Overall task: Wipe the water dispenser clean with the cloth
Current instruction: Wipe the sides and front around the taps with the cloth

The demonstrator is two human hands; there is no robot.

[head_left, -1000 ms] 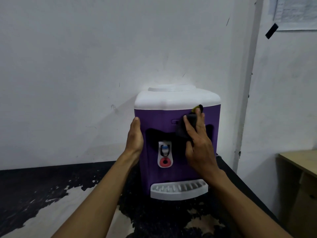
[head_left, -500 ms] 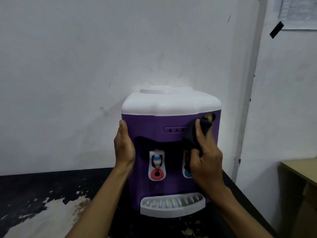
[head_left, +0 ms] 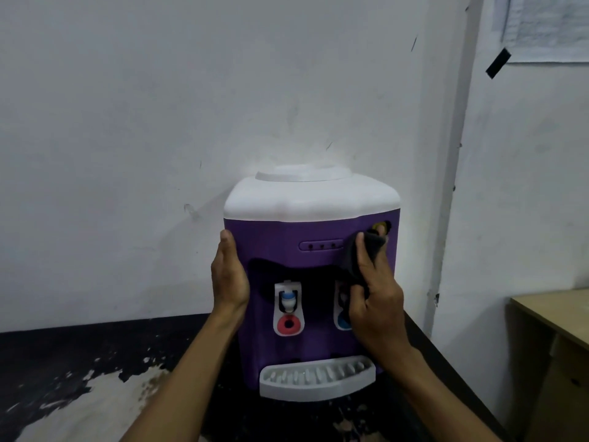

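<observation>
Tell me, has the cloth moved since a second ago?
Yes: the cloth slid right along the water dispenser front, uncovering most of the indicator strip.

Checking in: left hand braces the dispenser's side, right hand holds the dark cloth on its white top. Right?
Not quite. The head view shows the right hand holding the dark cloth against the purple front of the dispenser, just below the white top. The left hand does brace the side.

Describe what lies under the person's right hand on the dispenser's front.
A dark cloth, pressed by the right hand against the purple water dispenser. The blue tap beneath is mostly covered; only its edge shows.
</observation>
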